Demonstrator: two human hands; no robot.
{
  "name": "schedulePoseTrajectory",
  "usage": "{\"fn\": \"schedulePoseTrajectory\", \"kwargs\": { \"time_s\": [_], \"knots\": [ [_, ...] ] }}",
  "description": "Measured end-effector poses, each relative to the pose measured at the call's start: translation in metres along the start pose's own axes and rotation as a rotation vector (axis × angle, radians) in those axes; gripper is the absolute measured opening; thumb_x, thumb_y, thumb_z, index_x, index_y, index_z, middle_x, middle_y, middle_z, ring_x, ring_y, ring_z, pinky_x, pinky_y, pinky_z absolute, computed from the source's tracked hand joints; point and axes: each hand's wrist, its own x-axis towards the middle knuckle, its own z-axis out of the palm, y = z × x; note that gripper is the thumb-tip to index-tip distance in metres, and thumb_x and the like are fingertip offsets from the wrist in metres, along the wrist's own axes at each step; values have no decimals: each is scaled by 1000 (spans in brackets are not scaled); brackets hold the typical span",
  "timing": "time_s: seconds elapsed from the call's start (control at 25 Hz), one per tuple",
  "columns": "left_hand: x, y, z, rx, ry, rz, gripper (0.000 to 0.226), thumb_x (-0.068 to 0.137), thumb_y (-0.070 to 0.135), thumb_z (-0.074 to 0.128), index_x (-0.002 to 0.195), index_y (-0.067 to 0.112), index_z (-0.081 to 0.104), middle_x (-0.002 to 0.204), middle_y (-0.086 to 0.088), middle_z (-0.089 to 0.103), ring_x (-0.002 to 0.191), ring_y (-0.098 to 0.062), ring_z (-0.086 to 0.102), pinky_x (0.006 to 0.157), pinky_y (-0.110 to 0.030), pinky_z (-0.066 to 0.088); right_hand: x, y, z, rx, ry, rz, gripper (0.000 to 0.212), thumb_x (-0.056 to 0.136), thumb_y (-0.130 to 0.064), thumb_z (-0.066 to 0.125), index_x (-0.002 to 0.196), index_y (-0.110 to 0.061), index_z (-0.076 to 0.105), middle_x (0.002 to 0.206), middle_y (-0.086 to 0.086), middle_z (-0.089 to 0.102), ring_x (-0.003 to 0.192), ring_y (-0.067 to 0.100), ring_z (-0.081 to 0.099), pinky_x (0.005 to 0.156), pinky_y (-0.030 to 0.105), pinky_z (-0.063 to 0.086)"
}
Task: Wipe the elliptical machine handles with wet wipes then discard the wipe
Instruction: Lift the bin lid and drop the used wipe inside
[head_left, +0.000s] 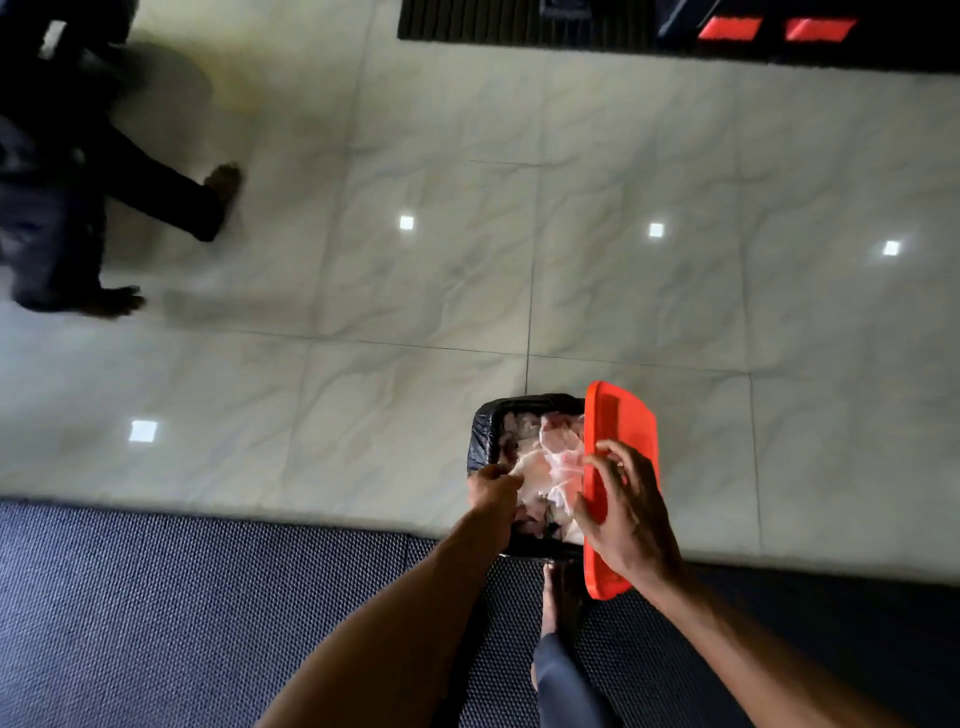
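A small bin lined with a black bag stands on the tiled floor below me, full of crumpled white wipes. Its orange lid is tipped up on edge at the bin's right side, and my right hand grips that lid along its inner edge. My left hand is over the bin's near left rim with its fingers pinched together; whether a wipe is between them is hidden. The elliptical machine's handles are out of view.
My bare foot stands on a dark blue textured mat just behind the bin. Another person's legs and bare feet cross the pale tiles at the far left. A dark machine base with red panels lies along the top edge.
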Motion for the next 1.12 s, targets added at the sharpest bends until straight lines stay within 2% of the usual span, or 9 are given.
{"fn": "schedulePoseTrajectory", "kwargs": {
  "time_s": [0.2,0.36,0.44,0.52,0.6,0.72,0.84,0.92,1.12],
  "knots": [
    [40,-12,39,-14,-65,-37,13,94,1,65,103,9,69,97,-13,71,81,-21,66,66,-33,60,-12,-2,10,99,189,201,50,76,-21,85,119,-6,64,128,10,55,120,27,53,104,40,47],
    [73,-34,57,-8,-72,-81,15,94,0,65,101,12,68,107,-15,72,92,-27,71,63,-31,58,-18,0,22,112,217,216,47,83,-40,70,119,-10,66,129,6,56,120,24,53,104,36,46],
    [85,-45,57,95,-62,-56,20,92,3,66,108,16,69,118,-15,72,104,-32,72,65,-32,59,-20,1,25,112,221,213,48,82,-43,69,118,-11,67,129,4,56,120,24,53,104,36,46],
    [84,-47,51,282,-63,46,41,89,7,67,121,32,61,125,-9,72,108,-30,71,81,-35,60,-18,2,29,113,214,216,47,81,-41,71,118,-12,67,130,4,55,121,23,53,104,35,46],
    [76,-41,36,428,-8,141,49,91,15,66,138,29,61,130,-3,71,110,-25,70,94,-34,58,-19,0,33,112,204,222,46,80,-37,75,118,-12,67,130,4,55,121,23,52,105,35,45],
    [66,-28,8,442,64,182,23,94,32,60,107,24,77,102,-10,78,93,-28,72,76,-31,56,-18,-9,44,100,190,236,48,78,-30,81,119,-11,66,131,6,53,122,26,52,106,36,44],
    [81,-25,-23,355,96,175,19,67,27,54,67,19,71,75,-19,71,79,-33,73,73,-46,63,-15,-24,67,80,125,267,52,75,-28,85,120,-13,63,134,7,52,122,27,52,103,40,46],
    [98,-28,-41,290,97,180,22,61,28,52,65,23,72,73,-18,70,79,-29,72,80,-54,63,-12,-36,85,54,71,308,52,75,-32,84,120,-17,62,135,5,53,122,27,53,98,42,49],
    [80,-1,-62,227,95,161,28,64,31,53,81,15,69,82,-8,71,82,-29,69,87,-49,60,0,-52,138,2,-155,342,51,81,-33,78,127,-22,59,142,2,53,125,25,53,97,41,51]
  ]
}}
